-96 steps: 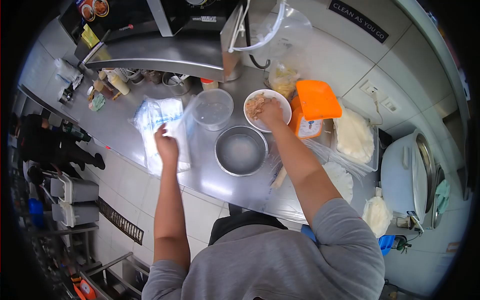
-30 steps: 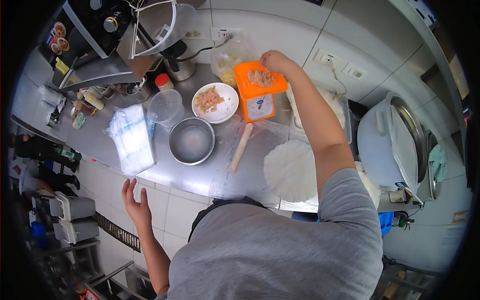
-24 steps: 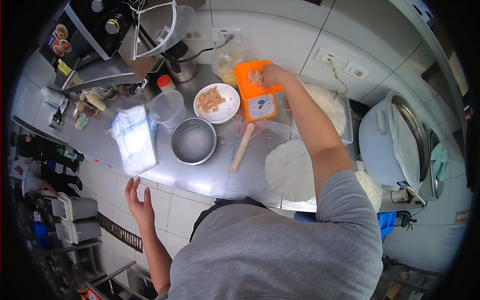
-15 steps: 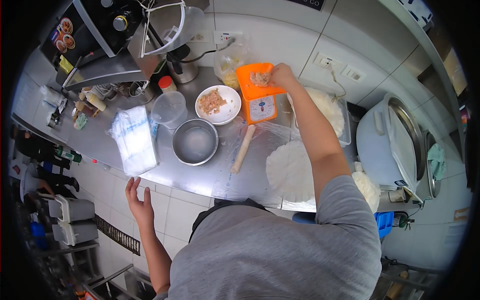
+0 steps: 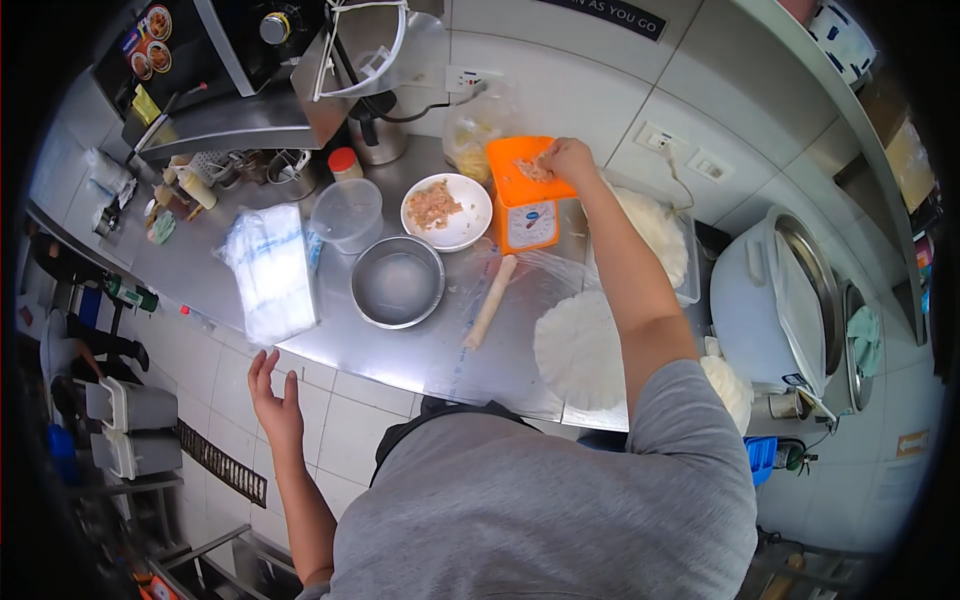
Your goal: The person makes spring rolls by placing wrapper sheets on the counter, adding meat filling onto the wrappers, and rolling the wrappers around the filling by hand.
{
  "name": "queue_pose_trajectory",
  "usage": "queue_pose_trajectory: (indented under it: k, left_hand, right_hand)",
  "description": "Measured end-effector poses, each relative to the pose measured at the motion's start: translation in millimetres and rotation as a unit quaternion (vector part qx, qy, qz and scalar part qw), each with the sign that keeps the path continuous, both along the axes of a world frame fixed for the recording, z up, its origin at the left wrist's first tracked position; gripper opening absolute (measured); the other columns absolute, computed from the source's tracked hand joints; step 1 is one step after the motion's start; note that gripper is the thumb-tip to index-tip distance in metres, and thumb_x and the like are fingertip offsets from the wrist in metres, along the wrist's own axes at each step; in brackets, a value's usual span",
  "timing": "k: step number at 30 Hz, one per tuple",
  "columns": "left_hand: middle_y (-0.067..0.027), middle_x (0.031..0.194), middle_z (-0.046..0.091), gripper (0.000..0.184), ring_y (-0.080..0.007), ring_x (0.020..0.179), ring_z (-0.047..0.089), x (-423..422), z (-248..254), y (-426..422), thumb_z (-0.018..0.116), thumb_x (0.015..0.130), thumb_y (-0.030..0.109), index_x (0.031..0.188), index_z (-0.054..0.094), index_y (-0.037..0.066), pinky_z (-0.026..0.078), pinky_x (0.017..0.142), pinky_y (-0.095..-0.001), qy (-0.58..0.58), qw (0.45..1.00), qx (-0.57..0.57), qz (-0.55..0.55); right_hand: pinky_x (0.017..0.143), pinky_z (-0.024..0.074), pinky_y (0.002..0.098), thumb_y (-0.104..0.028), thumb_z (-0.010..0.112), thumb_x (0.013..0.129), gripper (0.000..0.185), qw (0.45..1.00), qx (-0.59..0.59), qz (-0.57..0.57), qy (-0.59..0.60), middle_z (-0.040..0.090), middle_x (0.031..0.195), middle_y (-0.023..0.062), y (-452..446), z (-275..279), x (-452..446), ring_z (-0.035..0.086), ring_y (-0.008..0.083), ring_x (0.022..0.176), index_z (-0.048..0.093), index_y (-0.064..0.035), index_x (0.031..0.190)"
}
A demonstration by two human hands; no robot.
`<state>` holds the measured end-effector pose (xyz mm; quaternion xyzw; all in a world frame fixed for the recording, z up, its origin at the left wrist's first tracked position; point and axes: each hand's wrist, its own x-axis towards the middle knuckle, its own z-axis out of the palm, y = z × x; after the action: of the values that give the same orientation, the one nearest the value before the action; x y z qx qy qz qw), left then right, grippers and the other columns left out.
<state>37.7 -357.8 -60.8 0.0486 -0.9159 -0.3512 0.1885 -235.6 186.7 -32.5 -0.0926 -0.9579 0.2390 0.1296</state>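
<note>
My right hand (image 5: 570, 160) reaches over the orange tray of a kitchen scale (image 5: 512, 185), its fingers pinched together on the pale minced meat (image 5: 530, 170) there. Its fingertips are partly hidden. The scale's round dial (image 5: 531, 224) faces me. Left of it stands a white bowl (image 5: 474, 226) with more minced meat (image 5: 433, 204) inside. My left hand (image 5: 279, 405) hangs in front of the counter edge, fingers apart, holding nothing. Below the scale lies a long, thin filled roll (image 5: 491, 302) on clear plastic film. Beside it is a stack of round white wrappers (image 5: 577, 350).
A metal bowl (image 5: 398, 283), a clear plastic tub (image 5: 347, 217) and a pack of plastic bags (image 5: 270, 275) stand on the left of the steel counter (image 5: 335, 350). A large pot (image 5: 755, 290) is at right. Two people work in the far left background.
The view has shifted slightly. My right hand stays at the scale tray, and the meat beside its fingers looks lower and more spread. My left hand stays open in much the same place.
</note>
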Motion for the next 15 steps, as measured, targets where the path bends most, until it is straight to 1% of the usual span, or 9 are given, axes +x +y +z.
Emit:
queue_pose_trajectory:
  k: [3, 6, 7, 9, 11, 12, 13, 14, 15]
  left_hand:
    - [-0.0143, 0.136, 0.049, 0.037, -0.0327, 0.128, 0.046, 3.1, 3.2, -0.3, 0.065, 0.086, 0.006, 0.123, 0.060, 0.006, 0.037, 0.106, -0.0410, -0.002, 1.000, -0.006, 0.008]
    - [-0.0140, 0.136, 0.050, 0.037, -0.0324, 0.128, 0.046, 3.6, 5.7, -2.0, 0.065, 0.086, 0.007, 0.123, 0.060, 0.006, 0.038, 0.106, -0.0410, -0.002, 1.000, -0.012, 0.010]
    - [-0.0141, 0.136, 0.050, 0.037, -0.0324, 0.128, 0.046, 3.6, 5.9, -2.4, 0.065, 0.086, 0.006, 0.123, 0.060, 0.007, 0.038, 0.106, -0.0409, -0.002, 1.000, -0.011, 0.010]
    - [-0.0143, 0.136, 0.050, 0.038, -0.0325, 0.128, 0.046, 3.8, 5.5, -2.5, 0.065, 0.086, 0.006, 0.123, 0.060, 0.007, 0.038, 0.106, -0.0407, -0.002, 1.000, -0.009, 0.011]
    - [-0.0146, 0.136, 0.050, 0.038, -0.0326, 0.128, 0.046, 3.5, 3.5, -1.5, 0.065, 0.085, 0.005, 0.123, 0.060, 0.007, 0.038, 0.106, -0.0406, -0.006, 1.000, -0.001, 0.009]
    - [-0.0147, 0.135, 0.050, 0.038, -0.0327, 0.128, 0.046, 2.5, 2.5, -0.6, 0.065, 0.085, 0.005, 0.122, 0.060, 0.007, 0.038, 0.106, -0.0406, -0.007, 1.000, 0.002, 0.007]
    - [-0.0148, 0.135, 0.050, 0.038, -0.0326, 0.128, 0.047, 0.7, 1.9, 1.6, 0.065, 0.085, 0.004, 0.122, 0.060, 0.006, 0.038, 0.106, -0.0406, -0.004, 1.000, 0.002, 0.001]
    - [-0.0150, 0.135, 0.050, 0.038, -0.0326, 0.127, 0.047, -1.2, 1.3, 4.8, 0.065, 0.085, 0.004, 0.122, 0.060, 0.006, 0.037, 0.106, -0.0406, -0.002, 1.000, 0.002, -0.006]
    - [-0.0151, 0.135, 0.050, 0.038, -0.0326, 0.127, 0.047, -1.7, 1.3, 8.6, 0.065, 0.084, 0.004, 0.121, 0.060, 0.006, 0.037, 0.106, -0.0406, -0.002, 1.000, 0.000, -0.016]
  right_hand:
    - [0.070, 0.0543, 0.0358, -0.023, 0.073, 0.067, 0.021, 0.999, 0.011, -0.005, 0.042, 0.070, 0.081, 0.0163, 3.0, -2.1, -8.8, 0.068, 0.0299, 0.076, 0.070, -0.0041, 0.076]
    - [0.068, 0.0539, 0.0341, -0.012, 0.070, 0.069, 0.015, 0.990, -0.130, 0.008, 0.048, 0.070, 0.079, 0.0144, 12.2, 9.9, -17.7, 0.067, 0.0287, 0.070, 0.070, -0.0027, 0.080]
    - [0.067, 0.0537, 0.0340, -0.009, 0.069, 0.070, 0.015, 0.970, -0.229, 0.035, 0.076, 0.069, 0.077, 0.0132, 10.0, 15.9, -16.5, 0.066, 0.0284, 0.068, 0.069, -0.0026, 0.083]
    - [0.065, 0.0532, 0.0337, -0.003, 0.066, 0.072, 0.016, 0.895, -0.419, 0.087, 0.128, 0.068, 0.073, 0.0107, 2.4, 41.3, -12.8, 0.064, 0.0280, 0.064, 0.069, -0.0023, 0.088]
    - [0.070, 0.0524, 0.0341, 0.000, 0.063, 0.074, 0.020, 0.916, -0.307, 0.056, 0.254, 0.067, 0.081, 0.0108, -39.2, 85.4, 18.8, 0.064, 0.0279, 0.072, 0.068, -0.0025, 0.092]
    - [0.073, 0.0519, 0.0344, 0.002, 0.061, 0.074, 0.022, 0.915, -0.248, 0.038, 0.315, 0.067, 0.084, 0.0109, -64.0, 93.5, 34.4, 0.064, 0.0278, 0.077, 0.067, -0.0026, 0.095]
    - [0.079, 0.0505, 0.0358, 0.002, 0.059, 0.075, 0.026, 0.883, -0.217, 0.089, 0.407, 0.065, 0.095, 0.0124, -84.7, 83.7, 41.9, 0.063, 0.0298, 0.088, 0.066, -0.0035, 0.099]
    - [0.085, 0.0491, 0.0373, 0.002, 0.057, 0.076, 0.030, 0.839, -0.184, 0.138, 0.493, 0.064, 0.105, 0.0138, -106.8, 67.6, 49.4, 0.061, 0.0319, 0.099, 0.064, -0.0044, 0.104]
    - [0.095, 0.0448, 0.0403, 0.005, 0.052, 0.076, 0.035, 0.881, -0.090, 0.119, 0.450, 0.058, 0.118, 0.0146, -131.2, 44.2, 62.3, 0.053, 0.0337, 0.115, 0.062, -0.0054, 0.108]
